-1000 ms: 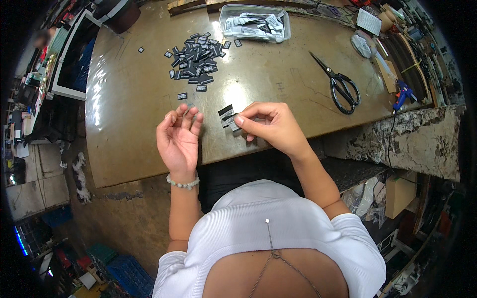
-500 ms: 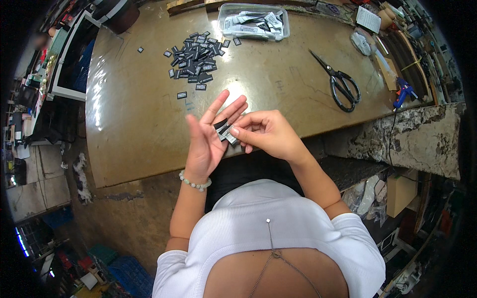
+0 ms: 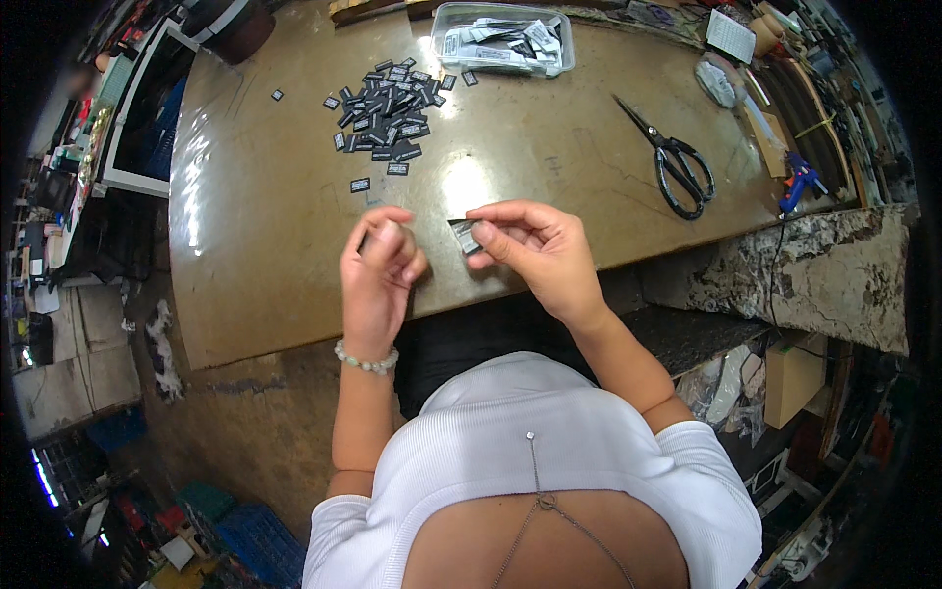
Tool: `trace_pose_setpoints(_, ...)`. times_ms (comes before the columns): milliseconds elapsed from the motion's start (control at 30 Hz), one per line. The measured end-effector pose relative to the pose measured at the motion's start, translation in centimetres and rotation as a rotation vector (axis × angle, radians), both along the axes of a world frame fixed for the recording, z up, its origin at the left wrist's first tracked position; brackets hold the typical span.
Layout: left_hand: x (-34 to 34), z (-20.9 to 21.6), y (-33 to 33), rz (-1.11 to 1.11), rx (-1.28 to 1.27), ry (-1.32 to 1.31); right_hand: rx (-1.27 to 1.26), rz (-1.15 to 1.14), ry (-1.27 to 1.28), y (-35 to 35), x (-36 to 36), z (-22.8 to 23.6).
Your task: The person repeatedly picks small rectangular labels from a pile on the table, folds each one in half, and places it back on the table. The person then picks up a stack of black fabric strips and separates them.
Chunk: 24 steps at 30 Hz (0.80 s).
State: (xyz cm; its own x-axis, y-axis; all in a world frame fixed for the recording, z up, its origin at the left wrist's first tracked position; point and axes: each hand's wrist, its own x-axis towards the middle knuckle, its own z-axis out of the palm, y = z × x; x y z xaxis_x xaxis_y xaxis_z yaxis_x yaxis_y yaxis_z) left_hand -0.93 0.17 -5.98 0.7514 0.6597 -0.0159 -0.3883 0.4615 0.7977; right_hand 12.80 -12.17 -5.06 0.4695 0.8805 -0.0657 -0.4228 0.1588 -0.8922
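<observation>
While the left hand (image 3: 381, 270) hovers over the counter (image 3: 275, 226) with fingers curled shut, empty as far as visible, the right hand (image 3: 535, 250) pinches small dark labels (image 3: 465, 236) between thumb and fingers.

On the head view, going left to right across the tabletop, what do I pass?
Pile of small black labels → left hand → small stack of labels pinched in the right hand → black scissors → blue glue gun at the table's right edge.
</observation>
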Motion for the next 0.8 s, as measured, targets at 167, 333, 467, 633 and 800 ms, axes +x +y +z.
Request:
trace_pose_setpoints(167, -0.2, -0.3, -1.1, -0.17, -0.237, -0.097, 0.082, 0.002, -0.005, 0.2, -0.3, 0.1)
trace_pose_setpoints(333, 0.3, 0.7, -1.2, -0.152, -0.086, 0.085, 0.064, 0.065, -0.008, -0.4, 0.1, 0.0)
trace_pose_setpoints(467, 0.4, 1.4, -1.7, -0.06, 0.244, 0.248, 0.12, 0.064, -0.172, -0.5, 0.1, -0.1)
trace_pose_setpoints(633, 0.4, 2.2, -2.2, 0.099, 0.561, 0.276, 0.111, 0.041, -0.39, -1.0, 0.2, 0.6)
trace_pose_setpoints(800, 0.0, 3.0, -2.7, 0.197, 0.732, 0.231, 0.173, 0.079, -0.19, -1.2, 0.0, 1.4)
